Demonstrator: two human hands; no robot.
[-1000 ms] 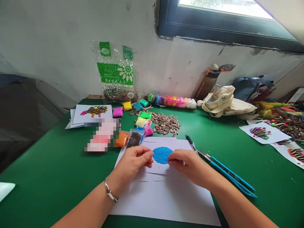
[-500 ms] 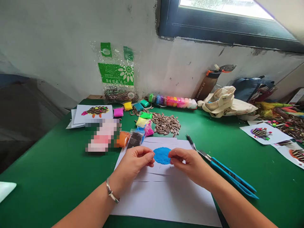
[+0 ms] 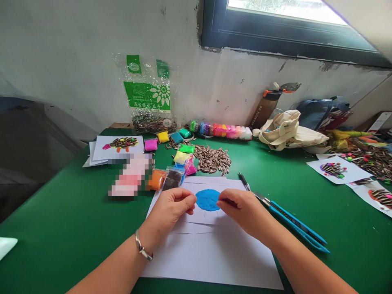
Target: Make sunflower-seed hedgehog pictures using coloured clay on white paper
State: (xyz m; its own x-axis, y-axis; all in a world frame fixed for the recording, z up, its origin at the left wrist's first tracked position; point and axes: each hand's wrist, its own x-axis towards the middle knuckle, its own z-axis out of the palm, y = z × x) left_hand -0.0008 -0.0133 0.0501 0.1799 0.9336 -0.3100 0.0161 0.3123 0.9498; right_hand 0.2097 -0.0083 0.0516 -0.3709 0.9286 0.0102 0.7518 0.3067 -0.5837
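A flat oval of blue modelling clay (image 3: 207, 200) lies on white paper (image 3: 211, 257), with faint pencil lines just below it. My left hand (image 3: 179, 202), wearing a metal bangle, is closed in a pinch at the oval's left edge; whatever is between its fingertips is hidden. On the opposite side, my right hand (image 3: 237, 202) pinches at the right edge, its fingertips overlapping the clay. Right of the paper lie a black pen (image 3: 244, 180) and a blue utility knife (image 3: 297, 224).
Clay packets, among them an orange packet (image 3: 157, 179), and a pile of sunflower seeds (image 3: 213, 159) sit behind the paper. Farther back are a seed bag (image 3: 147, 96), a brown bottle (image 3: 266, 107) and a cloth bag (image 3: 289, 132). A seed picture (image 3: 333, 170) lies right, another picture (image 3: 118, 147) left.
The whole view has shifted slightly to the left. Both hands stay at the edges of the blue clay, with only slight finger movement.
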